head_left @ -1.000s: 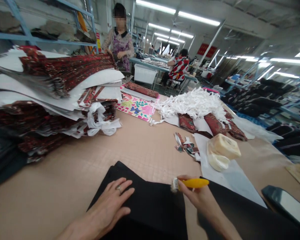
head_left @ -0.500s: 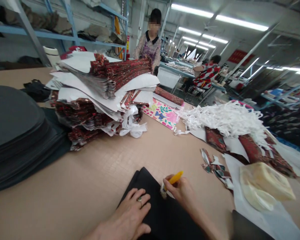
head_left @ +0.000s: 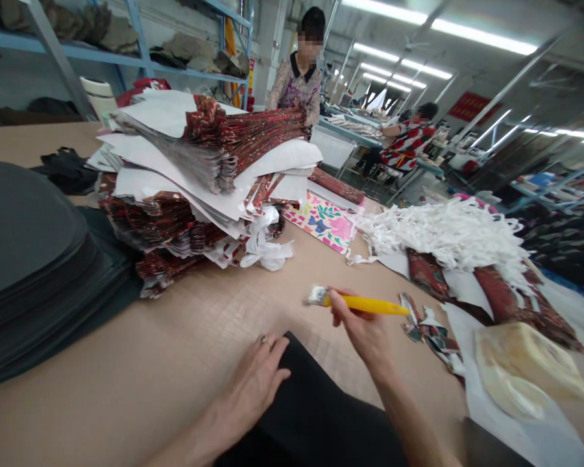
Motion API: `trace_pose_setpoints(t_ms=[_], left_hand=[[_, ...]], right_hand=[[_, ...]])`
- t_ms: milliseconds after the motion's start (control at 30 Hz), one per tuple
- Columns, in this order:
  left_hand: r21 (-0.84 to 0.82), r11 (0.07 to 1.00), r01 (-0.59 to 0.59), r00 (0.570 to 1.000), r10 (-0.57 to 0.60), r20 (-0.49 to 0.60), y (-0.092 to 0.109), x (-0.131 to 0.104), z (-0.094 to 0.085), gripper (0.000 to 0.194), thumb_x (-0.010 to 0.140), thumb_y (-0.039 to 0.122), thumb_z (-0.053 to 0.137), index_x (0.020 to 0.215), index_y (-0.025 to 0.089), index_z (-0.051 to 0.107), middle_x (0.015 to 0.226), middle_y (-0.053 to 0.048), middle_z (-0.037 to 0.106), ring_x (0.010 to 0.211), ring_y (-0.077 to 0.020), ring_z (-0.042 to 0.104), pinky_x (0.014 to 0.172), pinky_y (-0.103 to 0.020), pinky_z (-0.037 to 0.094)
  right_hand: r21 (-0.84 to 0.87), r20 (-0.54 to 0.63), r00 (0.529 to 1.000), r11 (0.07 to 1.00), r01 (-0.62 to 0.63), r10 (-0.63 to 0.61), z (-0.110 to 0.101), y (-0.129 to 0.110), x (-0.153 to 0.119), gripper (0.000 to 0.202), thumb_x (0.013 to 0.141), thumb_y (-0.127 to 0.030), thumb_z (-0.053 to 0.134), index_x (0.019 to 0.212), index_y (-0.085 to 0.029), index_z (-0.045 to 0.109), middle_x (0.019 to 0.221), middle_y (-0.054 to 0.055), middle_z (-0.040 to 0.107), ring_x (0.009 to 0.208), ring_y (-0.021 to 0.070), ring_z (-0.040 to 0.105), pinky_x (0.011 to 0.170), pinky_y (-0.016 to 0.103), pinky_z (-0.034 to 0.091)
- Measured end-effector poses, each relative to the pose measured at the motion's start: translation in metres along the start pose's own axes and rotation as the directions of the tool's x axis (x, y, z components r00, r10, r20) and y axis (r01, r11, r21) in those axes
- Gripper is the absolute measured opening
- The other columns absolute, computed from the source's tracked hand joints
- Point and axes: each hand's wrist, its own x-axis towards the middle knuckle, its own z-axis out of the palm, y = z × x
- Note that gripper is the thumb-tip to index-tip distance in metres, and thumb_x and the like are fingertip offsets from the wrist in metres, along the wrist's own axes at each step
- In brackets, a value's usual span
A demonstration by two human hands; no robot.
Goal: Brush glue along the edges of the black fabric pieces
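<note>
In the head view my right hand (head_left: 363,327) is closed around the yellow handle of a paintbrush (head_left: 370,304). The brush lies nearly level above the tan table, its whitish, smeared bristles pointing left and apart from the black material. My left hand (head_left: 257,373) rests along the left edge of a black sheet (head_left: 321,395), near its upper corner. Its thumb stands apart from the fingers and lies over the black surface; a ring shows on one finger. The sheet's lower part runs out of the picture, partly behind my right forearm.
Stacked black panels (head_left: 29,259) stand at left. Behind are bundled red patterned pieces with white sheets (head_left: 214,175). White strips (head_left: 448,233), fabric scraps (head_left: 431,331) and a yellowish translucent container (head_left: 525,363) lie at right. A person (head_left: 296,84) stands across the table; another sits farther back.
My right hand has lifted the brush off the black sheet, moved it away from me and tipped its handle to the right. My left hand has shifted to the sheet's left edge.
</note>
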Motion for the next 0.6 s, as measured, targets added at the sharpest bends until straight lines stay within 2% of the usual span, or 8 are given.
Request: trace_pose_setpoints(t_ms=[67, 133, 200, 267, 367, 467, 600], left_hand=[[-0.018, 0.999, 0.041, 0.998, -0.042, -0.040, -0.007, 0.012, 0.003, 0.040, 0.081, 0.015, 0.061, 0.119, 0.016, 0.048, 0.121, -0.012, 0.054, 0.113, -0.0265, 0.051, 0.095, -0.040, 0.045], [-0.029, 0.998, 0.053, 0.996, -0.055, -0.075, -0.009, 0.021, 0.006, 0.035, 0.077, 0.013, 0.065, 0.108, 0.018, 0.051, 0.105, -0.006, 0.059, 0.098, -0.0226, 0.058, 0.084, -0.034, 0.049], [-0.022, 0.998, 0.062, 0.991, -0.064, -0.116, -0.008, 0.025, 0.007, 0.028, 0.074, 0.008, 0.064, 0.095, 0.020, 0.051, 0.090, -0.001, 0.059, 0.082, -0.0179, 0.059, 0.071, -0.028, 0.048], [0.010, 0.998, 0.058, 0.990, -0.056, -0.133, -0.004, 0.025, 0.006, 0.021, 0.075, 0.006, 0.062, 0.084, 0.020, 0.050, 0.082, 0.002, 0.058, 0.075, -0.0160, 0.057, 0.066, -0.026, 0.045], [0.089, 0.996, 0.021, 0.991, -0.009, -0.130, 0.001, 0.022, 0.004, 0.016, 0.078, 0.006, 0.058, 0.072, 0.019, 0.049, 0.077, 0.001, 0.057, 0.072, -0.0175, 0.056, 0.066, -0.028, 0.043], [0.174, 0.984, -0.033, 0.990, 0.056, -0.130, -0.001, 0.019, 0.002, 0.014, 0.084, 0.009, 0.051, 0.074, 0.019, 0.052, 0.078, -0.002, 0.060, 0.075, -0.0204, 0.057, 0.070, -0.031, 0.043], [0.243, 0.965, -0.099, 0.984, 0.132, -0.122, -0.005, 0.019, -0.001, 0.024, 0.087, 0.006, 0.043, 0.102, 0.019, 0.056, 0.088, -0.004, 0.064, 0.082, -0.0219, 0.059, 0.077, -0.034, 0.045]], right_hand=[[-0.080, -0.154, 0.987, 0.995, -0.064, 0.051, -0.041, 0.006, -0.018, 0.051, 0.071, -0.060, 0.058, 0.092, -0.014, 0.068, 0.052, -0.002, 0.056, 0.054, 0.0158, 0.056, 0.055, 0.027, 0.047], [-0.158, -0.261, 0.962, 0.979, -0.127, 0.082, -0.077, 0.020, -0.042, 0.050, 0.073, -0.060, 0.058, 0.096, -0.016, 0.068, 0.055, -0.001, 0.059, 0.061, 0.0186, 0.060, 0.063, 0.029, 0.049], [-0.169, -0.285, 0.954, 0.975, -0.147, 0.094, -0.104, 0.040, -0.067, 0.051, 0.076, -0.058, 0.057, 0.106, -0.018, 0.065, 0.058, -0.001, 0.062, 0.063, 0.0195, 0.062, 0.067, 0.031, 0.050], [-0.135, -0.286, 0.951, 0.977, -0.165, 0.121, -0.118, 0.061, -0.089, 0.053, 0.078, -0.056, 0.056, 0.117, -0.020, 0.059, 0.059, -0.001, 0.064, 0.057, 0.0190, 0.064, 0.065, 0.031, 0.052], [0.021, -0.238, 0.956, 0.985, -0.170, 0.170, -0.120, 0.093, -0.114, 0.046, 0.080, -0.053, 0.056, 0.118, -0.026, 0.057, 0.061, -0.001, 0.066, 0.047, 0.0171, 0.062, 0.056, 0.030, 0.053], [0.104, -0.175, 0.980, 0.991, -0.081, 0.099, -0.109, 0.122, -0.128, 0.036, 0.081, -0.051, 0.057, 0.107, -0.027, 0.062, 0.078, 0.003, 0.070, 0.054, 0.0177, 0.065, 0.059, 0.031, 0.055], [-0.204, -0.154, 0.986, 0.979, 0.030, -0.063, -0.094, 0.151, -0.137, 0.036, 0.075, -0.051, 0.062, 0.099, -0.025, 0.070, 0.089, 0.010, 0.070, 0.081, 0.0287, 0.068, 0.074, 0.042, 0.055]])
